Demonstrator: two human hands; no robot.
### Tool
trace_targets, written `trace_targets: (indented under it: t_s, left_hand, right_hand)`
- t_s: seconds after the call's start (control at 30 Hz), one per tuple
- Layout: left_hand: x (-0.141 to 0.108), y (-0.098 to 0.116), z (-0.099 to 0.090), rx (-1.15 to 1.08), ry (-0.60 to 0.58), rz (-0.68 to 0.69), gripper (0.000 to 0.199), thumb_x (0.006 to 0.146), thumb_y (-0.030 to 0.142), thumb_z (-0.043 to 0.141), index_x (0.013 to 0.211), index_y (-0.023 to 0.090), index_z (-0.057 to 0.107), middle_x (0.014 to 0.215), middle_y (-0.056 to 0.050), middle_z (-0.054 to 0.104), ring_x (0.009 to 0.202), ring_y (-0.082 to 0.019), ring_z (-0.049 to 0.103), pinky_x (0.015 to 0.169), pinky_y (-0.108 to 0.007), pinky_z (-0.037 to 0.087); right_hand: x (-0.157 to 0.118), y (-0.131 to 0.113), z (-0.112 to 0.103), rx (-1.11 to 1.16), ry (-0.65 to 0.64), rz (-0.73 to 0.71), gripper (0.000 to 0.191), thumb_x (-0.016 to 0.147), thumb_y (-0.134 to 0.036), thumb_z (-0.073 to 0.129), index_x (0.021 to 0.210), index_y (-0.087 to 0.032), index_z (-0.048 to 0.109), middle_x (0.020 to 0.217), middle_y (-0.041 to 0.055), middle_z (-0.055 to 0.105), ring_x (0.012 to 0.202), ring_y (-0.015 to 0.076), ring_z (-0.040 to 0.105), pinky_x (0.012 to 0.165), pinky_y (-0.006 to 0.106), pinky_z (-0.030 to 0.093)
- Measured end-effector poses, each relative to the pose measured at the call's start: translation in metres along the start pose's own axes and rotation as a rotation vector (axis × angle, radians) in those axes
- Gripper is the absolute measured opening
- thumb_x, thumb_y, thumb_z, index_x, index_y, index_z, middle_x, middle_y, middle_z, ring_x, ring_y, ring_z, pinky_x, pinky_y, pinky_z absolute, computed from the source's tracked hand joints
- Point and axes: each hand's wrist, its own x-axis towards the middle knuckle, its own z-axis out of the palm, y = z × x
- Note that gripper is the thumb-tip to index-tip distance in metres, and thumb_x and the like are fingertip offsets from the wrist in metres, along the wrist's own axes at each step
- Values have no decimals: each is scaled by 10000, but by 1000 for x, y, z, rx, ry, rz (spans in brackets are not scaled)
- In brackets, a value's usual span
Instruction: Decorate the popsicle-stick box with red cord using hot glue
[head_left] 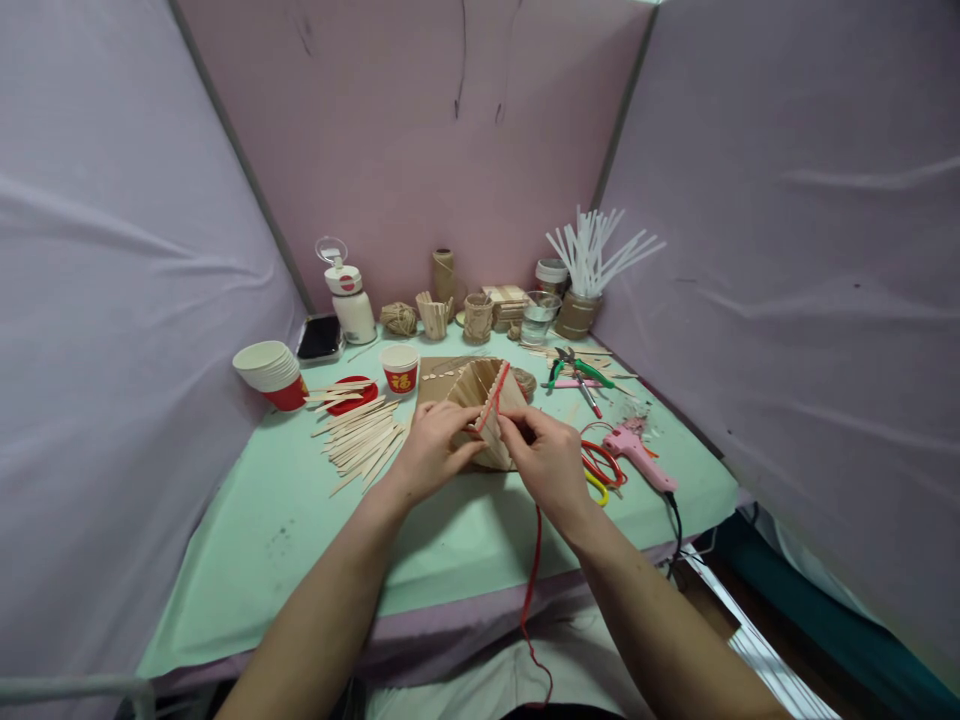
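Observation:
A basket-like piece made of wooden sticks (495, 452) sits over a brown board (439, 386) at the table's middle. Red cord (533, 580) runs along its upper edge and hangs down past the table's front edge toward the lap. On the left side of the piece, my left hand (436, 448) grips it between thumb and fingers. My right hand (546, 458) is at its right side, thumb and forefinger pinched together on the red cord near the rim.
Loose wooden sticks (364, 440) lie at the left beside paper cups (271, 375) and a red-and-white cup (400, 370). On the right are green-handled pliers (592, 374), scissors (598, 487) and a pink glue gun (639, 458). A bottle (351, 305) stands behind.

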Motion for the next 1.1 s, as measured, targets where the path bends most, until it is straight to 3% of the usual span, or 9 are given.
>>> trace_targets:
  t_s: [0.3,0.53,0.67,0.93,1.1]
  left_hand:
    - [0,0,0,-13,4,15,337,833,203,684,1165,186,626,987,-54,724,934,-214,613,877,-385,349]
    - [0,0,0,-15,-3,9,319,840,220,675,1155,206,630,982,-48,723,937,-215,612,874,-385,347]
    - [0,0,0,-16,1,14,323,837,207,674,1157,205,633,988,-52,722,931,-214,610,874,-386,348]
    - [0,2,0,-3,4,8,297,840,237,669,1136,217,649,960,-46,723,914,-216,608,868,-387,346]
    - [1,4,-1,-6,-11,-4,293,852,247,649,1143,212,643,953,-49,724,919,-218,608,877,-392,346]
  right_hand:
    - [-3,-5,1,-78,-34,-80,161,884,-204,570,855,-180,726,793,47,754,667,166,665,649,258,468]
    - [-5,-10,0,-55,-50,-42,157,874,-223,587,847,-183,737,772,44,757,650,169,671,637,259,470]
    - [-7,-14,0,26,-77,52,162,854,-260,601,836,-186,744,752,36,753,640,164,668,630,258,479]
    - [-7,-11,-2,394,-203,405,251,770,-330,633,902,-139,728,609,14,674,504,145,603,477,245,472]
    - [-9,-16,-2,544,-181,477,307,732,-345,668,933,-118,719,635,26,682,522,146,614,463,239,487]
